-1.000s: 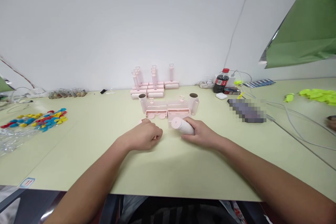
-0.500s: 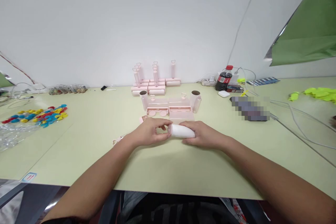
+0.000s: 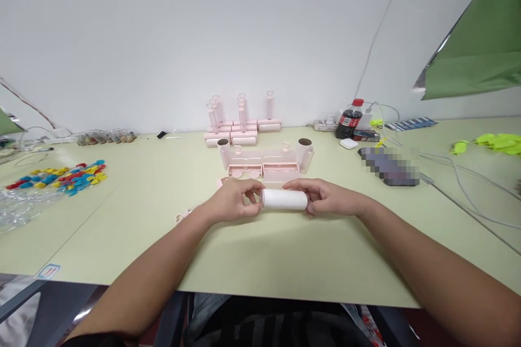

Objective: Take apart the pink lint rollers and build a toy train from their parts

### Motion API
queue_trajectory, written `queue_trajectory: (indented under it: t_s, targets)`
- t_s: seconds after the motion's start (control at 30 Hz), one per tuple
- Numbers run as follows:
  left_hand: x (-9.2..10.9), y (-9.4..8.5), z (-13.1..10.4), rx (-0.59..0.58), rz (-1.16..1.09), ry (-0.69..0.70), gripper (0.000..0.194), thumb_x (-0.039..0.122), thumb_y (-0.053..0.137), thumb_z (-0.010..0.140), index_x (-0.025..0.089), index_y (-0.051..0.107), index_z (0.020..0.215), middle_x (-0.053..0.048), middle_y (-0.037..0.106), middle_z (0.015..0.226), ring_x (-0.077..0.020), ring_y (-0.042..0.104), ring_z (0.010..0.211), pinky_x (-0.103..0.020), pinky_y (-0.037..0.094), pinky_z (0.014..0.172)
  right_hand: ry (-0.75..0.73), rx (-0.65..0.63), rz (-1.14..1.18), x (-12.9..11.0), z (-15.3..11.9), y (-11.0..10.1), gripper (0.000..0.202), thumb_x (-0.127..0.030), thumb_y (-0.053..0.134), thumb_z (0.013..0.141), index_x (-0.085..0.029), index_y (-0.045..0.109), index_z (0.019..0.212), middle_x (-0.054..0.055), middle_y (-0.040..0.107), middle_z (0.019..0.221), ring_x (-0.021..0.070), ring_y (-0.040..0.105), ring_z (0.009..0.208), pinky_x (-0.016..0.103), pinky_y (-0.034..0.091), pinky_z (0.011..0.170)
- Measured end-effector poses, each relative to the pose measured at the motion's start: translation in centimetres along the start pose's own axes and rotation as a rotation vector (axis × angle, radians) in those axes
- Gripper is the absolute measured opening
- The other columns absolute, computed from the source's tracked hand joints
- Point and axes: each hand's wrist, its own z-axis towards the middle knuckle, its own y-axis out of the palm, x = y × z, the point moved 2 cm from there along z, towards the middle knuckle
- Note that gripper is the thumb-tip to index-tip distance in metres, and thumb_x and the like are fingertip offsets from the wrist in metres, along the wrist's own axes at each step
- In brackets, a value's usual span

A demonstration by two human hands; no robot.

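A white lint roller roll lies level between my hands, just above the green table. My left hand pinches its left end, thumb below and fingers above. Around the right end are the fingers of my right hand, with the thumb in front. Pinkish rims show at both ends of the roll. Just beyond stand two pink open cases, with flat round pieces in the left one. Upright rolls with brown cores flank them. Near my left forearm lies a pink heart-ended handle.
Several pink lint rollers with heart-topped handles stand against the wall. To the right are a cola bottle, a white case, a blurred dark device and cables. Colourful plastic pieces and clear bags lie left.
My right hand has slid outward from the roll's body to its right end. The roll has turned from slightly tilted to nearly level. My left hand keeps its hold.
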Motion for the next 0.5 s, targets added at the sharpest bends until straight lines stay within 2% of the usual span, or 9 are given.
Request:
queue_trajectory:
  t_s: [0.07,0.17,0.33,0.5]
  targets:
    - [-0.14,-0.04,0.01,0.011,-0.029,-0.017,0.027,0.023,0.062,0.074,0.021,0.066,0.101,0.000,0.070,0.086,-0.0147,0.066,0.079,-0.026,0.051,0.076,0.013,-0.031,0.134,0.08,-0.07,-0.49,0.058,-0.016,0.064,0.072,-0.023,0.055,0.129,0.001,0.064,0.092,0.0126,0.060,0.067,0.029,0.055,0.064]
    - [-0.29,-0.07,0.04,0.009,-0.072,-0.040,0.026,0.024,0.062,0.075,0.021,0.066,0.100,0.000,0.070,0.089,-0.0147,0.065,0.080,-0.026,0.051,0.076,0.003,-0.011,0.210,0.27,-0.17,-0.97,0.055,-0.024,0.069,0.076,-0.019,0.057,0.129,0.001,0.064,0.082,0.0147,0.063,0.067,0.032,0.058,0.066]
    - [-0.43,-0.04,0.17,-0.008,-0.103,-0.050,0.027,0.026,0.062,0.075,0.020,0.066,0.101,-0.001,0.070,0.089,-0.0150,0.065,0.080,-0.027,0.052,0.077,0.009,-0.005,0.202,0.50,-0.25,-1.00,0.053,-0.034,0.069,0.080,-0.018,0.058,0.130,0.003,0.068,0.088,0.0142,0.065,0.066,0.033,0.058,0.069]
    - [-0.62,0.05,0.24,0.019,-0.108,-0.041,0.027,0.023,0.060,0.075,0.020,0.066,0.101,0.000,0.068,0.090,-0.0140,0.064,0.081,-0.026,0.052,0.077,0.024,0.017,0.203,0.42,-0.13,-0.95,0.052,-0.033,0.070,0.079,-0.019,0.060,0.128,0.003,0.069,0.089,0.0155,0.066,0.067,0.034,0.058,0.070]
